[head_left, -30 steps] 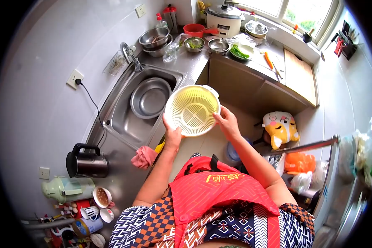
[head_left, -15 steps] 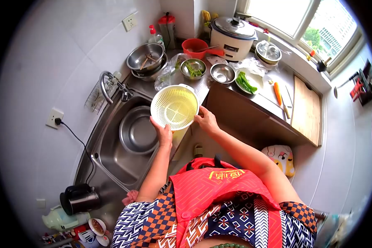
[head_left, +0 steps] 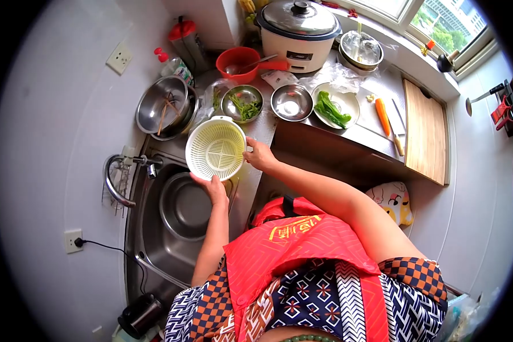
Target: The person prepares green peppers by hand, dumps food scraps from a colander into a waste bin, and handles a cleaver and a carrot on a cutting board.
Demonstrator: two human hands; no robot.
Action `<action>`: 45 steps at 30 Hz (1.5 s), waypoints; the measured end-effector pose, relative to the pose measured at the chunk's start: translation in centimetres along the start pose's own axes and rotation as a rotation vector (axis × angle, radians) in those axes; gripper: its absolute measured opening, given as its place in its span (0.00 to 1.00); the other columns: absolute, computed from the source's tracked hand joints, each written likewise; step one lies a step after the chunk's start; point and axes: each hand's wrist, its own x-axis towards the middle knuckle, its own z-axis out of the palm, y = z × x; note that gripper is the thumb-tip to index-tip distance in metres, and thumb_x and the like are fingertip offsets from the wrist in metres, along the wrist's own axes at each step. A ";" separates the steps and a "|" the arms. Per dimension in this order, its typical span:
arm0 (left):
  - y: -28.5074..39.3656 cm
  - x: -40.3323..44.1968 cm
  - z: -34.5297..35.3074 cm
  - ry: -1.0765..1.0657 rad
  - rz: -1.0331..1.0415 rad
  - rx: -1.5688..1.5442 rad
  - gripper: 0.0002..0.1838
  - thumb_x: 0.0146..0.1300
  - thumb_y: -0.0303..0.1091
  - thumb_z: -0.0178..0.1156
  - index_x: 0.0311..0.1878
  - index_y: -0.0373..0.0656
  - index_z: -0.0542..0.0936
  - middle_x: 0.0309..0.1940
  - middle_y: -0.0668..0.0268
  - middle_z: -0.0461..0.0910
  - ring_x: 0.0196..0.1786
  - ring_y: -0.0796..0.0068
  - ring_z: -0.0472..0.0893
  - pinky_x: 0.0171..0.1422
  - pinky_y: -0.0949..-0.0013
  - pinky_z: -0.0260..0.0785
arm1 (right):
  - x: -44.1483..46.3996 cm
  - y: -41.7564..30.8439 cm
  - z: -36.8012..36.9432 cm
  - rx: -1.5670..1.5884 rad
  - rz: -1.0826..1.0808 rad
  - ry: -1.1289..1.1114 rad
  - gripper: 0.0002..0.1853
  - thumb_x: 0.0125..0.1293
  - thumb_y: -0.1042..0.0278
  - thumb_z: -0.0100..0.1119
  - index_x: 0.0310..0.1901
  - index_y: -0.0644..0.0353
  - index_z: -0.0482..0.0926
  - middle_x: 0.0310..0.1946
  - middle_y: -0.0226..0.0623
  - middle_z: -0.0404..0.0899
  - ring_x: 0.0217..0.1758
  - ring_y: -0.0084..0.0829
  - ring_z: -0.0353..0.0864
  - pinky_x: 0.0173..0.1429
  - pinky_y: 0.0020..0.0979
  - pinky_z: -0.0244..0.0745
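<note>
Both my hands hold a white and pale yellow plastic colander [head_left: 218, 149], tilted so that its inside faces me. My left hand [head_left: 212, 191] grips its near rim, the thumb on top. On the right side of the rim, my right hand [head_left: 260, 154] is closed with thumb and fingers. Nothing shows inside the colander. It hangs over the edge of the steel sink [head_left: 148, 228], where a steel basin [head_left: 185, 206] sits below and to the left. Just beyond the colander stands a steel bowl of cut green vegetables [head_left: 243, 104].
A faucet [head_left: 117, 182] arches over the sink's left side. Stacked steel bowls [head_left: 161, 105], a red strainer bowl [head_left: 237, 62] and a rice cooker [head_left: 299, 35] stand behind. Rightward are an empty steel bowl [head_left: 292, 102], a plate of green peppers [head_left: 332, 108], a carrot [head_left: 383, 117], a knife [head_left: 399, 145] and a cutting board [head_left: 426, 131].
The view has shifted, so the counter things appear nearer. The colander, still in both hands, appears further left in the picture and its inside shows similarly.
</note>
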 end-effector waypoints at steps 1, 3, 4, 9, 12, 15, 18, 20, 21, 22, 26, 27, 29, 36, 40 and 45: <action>-0.1 0.3 0.2 0.012 -0.011 -0.030 0.47 0.58 0.19 0.45 0.75 0.56 0.33 0.67 0.57 0.60 0.50 0.65 0.75 0.35 0.69 0.74 | 0.4 -0.3 -0.2 -0.010 0.001 -0.004 0.28 0.57 0.66 0.59 0.61 0.59 0.69 0.51 0.53 0.78 0.55 0.53 0.76 0.60 0.45 0.71; 2.1 -0.1 1.0 0.030 -0.120 -0.048 0.47 0.58 0.20 0.46 0.75 0.57 0.33 0.68 0.59 0.59 0.53 0.64 0.74 0.37 0.67 0.74 | 1.1 -0.9 -0.8 -0.027 0.006 -0.041 0.30 0.56 0.66 0.61 0.62 0.59 0.68 0.51 0.54 0.78 0.55 0.53 0.76 0.59 0.45 0.70; 2.6 -0.2 1.4 0.029 -0.138 -0.064 0.47 0.59 0.21 0.46 0.75 0.58 0.32 0.69 0.59 0.58 0.53 0.64 0.73 0.38 0.66 0.74 | 1.4 -1.0 -0.9 -0.021 0.000 -0.035 0.30 0.56 0.65 0.61 0.62 0.59 0.68 0.50 0.54 0.78 0.55 0.54 0.76 0.59 0.46 0.70; 4.0 -0.7 2.8 0.063 -0.204 -0.071 0.48 0.61 0.23 0.48 0.75 0.60 0.30 0.69 0.62 0.57 0.56 0.64 0.72 0.45 0.61 0.73 | 3.1 -0.2 -1.1 -0.013 0.008 -0.085 0.31 0.56 0.63 0.63 0.62 0.59 0.66 0.50 0.56 0.78 0.55 0.54 0.76 0.58 0.46 0.71; 4.3 -0.8 3.6 0.093 -0.203 -0.139 0.49 0.59 0.22 0.48 0.76 0.52 0.29 0.72 0.55 0.51 0.63 0.61 0.68 0.55 0.63 0.72 | 3.6 0.0 -2.0 0.007 -0.030 -0.180 0.35 0.56 0.61 0.64 0.65 0.59 0.63 0.50 0.58 0.77 0.55 0.54 0.76 0.58 0.46 0.71; 3.1 -0.1 3.8 0.141 -0.142 -0.161 0.47 0.61 0.24 0.50 0.76 0.46 0.31 0.74 0.51 0.45 0.71 0.56 0.59 0.70 0.58 0.59 | 3.5 -0.4 -3.2 -0.053 -0.040 -0.226 0.39 0.56 0.60 0.65 0.67 0.65 0.60 0.50 0.60 0.77 0.55 0.54 0.76 0.59 0.45 0.71; 4.3 -1.5 4.5 0.349 -0.027 0.404 0.45 0.62 0.27 0.52 0.75 0.39 0.34 0.75 0.46 0.39 0.76 0.52 0.49 0.77 0.57 0.42 | 3.1 -0.8 -4.7 -0.126 -0.028 -0.218 0.41 0.56 0.60 0.65 0.67 0.71 0.58 0.52 0.61 0.75 0.58 0.53 0.74 0.62 0.43 0.70; 4.3 -2.5 4.6 0.333 0.269 0.481 0.43 0.61 0.28 0.55 0.74 0.35 0.41 0.74 0.42 0.40 0.76 0.47 0.46 0.78 0.53 0.37 | 3.2 0.2 -4.6 -0.144 -0.157 -0.087 0.38 0.55 0.64 0.64 0.65 0.72 0.61 0.51 0.58 0.76 0.57 0.51 0.75 0.62 0.41 0.70; 4.8 -3.3 4.7 0.283 0.446 0.560 0.43 0.60 0.28 0.56 0.74 0.35 0.42 0.74 0.42 0.41 0.75 0.46 0.46 0.78 0.52 0.38 | 3.4 1.3 -4.1 -0.159 -0.264 0.002 0.37 0.56 0.65 0.63 0.65 0.71 0.61 0.46 0.56 0.79 0.53 0.49 0.78 0.59 0.40 0.72; 6.1 -4.3 5.1 0.231 0.622 0.636 0.43 0.60 0.27 0.56 0.74 0.35 0.44 0.73 0.42 0.42 0.75 0.45 0.47 0.77 0.51 0.39 | 3.2 1.4 -4.0 -0.173 -0.370 0.092 0.36 0.56 0.66 0.62 0.65 0.69 0.61 0.42 0.53 0.82 0.50 0.48 0.81 0.56 0.40 0.75; 9.0 -7.2 8.5 -0.040 0.807 0.828 0.35 0.54 0.25 0.58 0.68 0.37 0.62 0.70 0.45 0.55 0.73 0.40 0.51 0.75 0.44 0.43 | 0.8 -2.0 -6.2 -0.009 -0.330 -0.112 0.21 0.54 0.71 0.59 0.52 0.68 0.76 0.47 0.58 0.79 0.50 0.52 0.79 0.56 0.42 0.74; 9.0 -7.5 9.2 -0.115 0.838 0.766 0.32 0.56 0.27 0.58 0.67 0.39 0.65 0.69 0.48 0.57 0.72 0.39 0.53 0.75 0.44 0.44 | 0.4 -2.6 -6.5 -0.002 -0.373 -0.106 0.16 0.55 0.71 0.57 0.46 0.66 0.80 0.38 0.55 0.82 0.42 0.51 0.82 0.49 0.42 0.77; 9.3 -8.1 10.5 -0.201 0.832 0.678 0.30 0.59 0.28 0.59 0.66 0.37 0.66 0.67 0.48 0.60 0.70 0.42 0.58 0.74 0.48 0.49 | -0.6 -3.2 -7.6 0.084 -0.342 -0.117 0.15 0.56 0.70 0.56 0.45 0.66 0.80 0.37 0.52 0.83 0.41 0.49 0.83 0.48 0.40 0.78; 11.4 -8.3 13.6 -0.635 0.787 0.522 0.26 0.59 0.24 0.56 0.63 0.34 0.69 0.61 0.48 0.70 0.63 0.49 0.71 0.67 0.57 0.64 | -3.1 -1.5 -13.9 0.284 -0.050 -0.114 0.13 0.62 0.71 0.56 0.47 0.68 0.79 0.35 0.40 0.84 0.37 0.27 0.83 0.44 0.30 0.79; 11.7 -9.6 17.1 -0.866 0.873 0.434 0.26 0.58 0.22 0.55 0.62 0.35 0.69 0.59 0.48 0.71 0.62 0.49 0.72 0.66 0.58 0.66 | -6.0 0.5 -17.2 0.513 0.044 0.061 0.09 0.64 0.73 0.56 0.44 0.67 0.80 0.35 0.36 0.83 0.37 0.26 0.83 0.43 0.27 0.79; 12.0 -12.3 21.9 -1.056 0.949 0.381 0.26 0.58 0.21 0.56 0.62 0.34 0.69 0.58 0.47 0.70 0.61 0.49 0.72 0.65 0.60 0.67 | -9.2 2.8 -21.5 0.755 0.143 0.186 0.10 0.66 0.73 0.55 0.47 0.66 0.78 0.40 0.35 0.81 0.42 0.26 0.81 0.46 0.27 0.78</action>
